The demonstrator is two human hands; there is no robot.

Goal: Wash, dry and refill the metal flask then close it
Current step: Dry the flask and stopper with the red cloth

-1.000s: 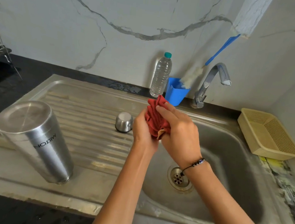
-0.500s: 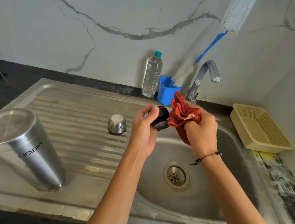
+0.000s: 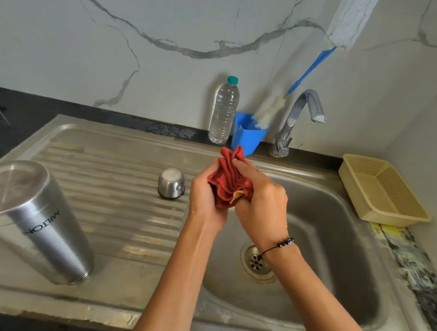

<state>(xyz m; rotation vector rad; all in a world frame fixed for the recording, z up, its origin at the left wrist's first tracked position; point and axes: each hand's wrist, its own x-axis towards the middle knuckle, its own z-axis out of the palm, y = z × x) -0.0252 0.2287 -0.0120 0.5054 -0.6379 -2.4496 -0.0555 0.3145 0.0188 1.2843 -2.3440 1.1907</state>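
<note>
The steel flask (image 3: 41, 227) stands upside down on the draining board at the left, its base facing me. Its steel cup cap (image 3: 171, 184) sits upside down mid-board. Above the basin's left rim both hands work a red cloth (image 3: 227, 182). My left hand (image 3: 202, 201) curls round the bundle from the left; the black stopper it held is hidden inside the cloth. My right hand (image 3: 261, 205) grips the cloth from the right, index finger laid along its top.
A clear water bottle (image 3: 224, 111) with a teal cap, a blue cup (image 3: 248, 136) holding a bottle brush (image 3: 268, 111) and the tap (image 3: 299, 112) line the back wall. A yellow basket (image 3: 383, 192) sits right of the sink basin (image 3: 338, 247). The drain (image 3: 256, 262) lies under my right wrist.
Half a second ago the black stopper showed bare in my left hand with the cloth held apart; now the cloth is wrapped over it again between both hands.
</note>
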